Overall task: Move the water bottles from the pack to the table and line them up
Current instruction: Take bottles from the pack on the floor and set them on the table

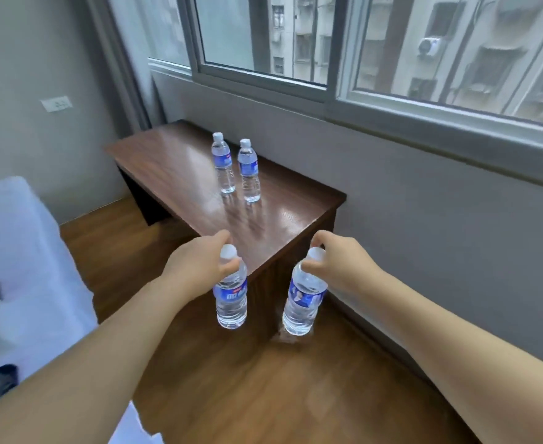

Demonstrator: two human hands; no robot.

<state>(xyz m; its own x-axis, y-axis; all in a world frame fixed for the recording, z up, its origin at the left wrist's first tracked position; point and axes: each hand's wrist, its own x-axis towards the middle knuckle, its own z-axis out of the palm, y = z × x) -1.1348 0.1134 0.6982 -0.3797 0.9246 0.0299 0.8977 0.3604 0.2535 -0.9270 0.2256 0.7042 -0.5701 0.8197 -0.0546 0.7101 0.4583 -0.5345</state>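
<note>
Left hand (199, 262) and right hand (334, 262) each pinch a water bottle's neck, left bottle (231, 296), right bottle (303, 299), lower centre; two bottles (236, 166) stand on the counter (174, 168) above.

A dark wooden table (174, 161) stands under the window on a wood-plank floor (247, 379). Two upright water bottles, the far bottle (222, 163) and the near bottle (249, 169), stand just beside each other on its top, well beyond the gripping hands.

A dark brown wooden table (174, 161) stands against a grey wall (423, 219) beneath a wide sliding window (327, 52) showing pale apartment blocks (456, 43). Warm wood-plank flooring (263, 379) lies near. A white wall socket (57, 104) sits far left; white bedding (17, 251) fills the left edge.
</note>
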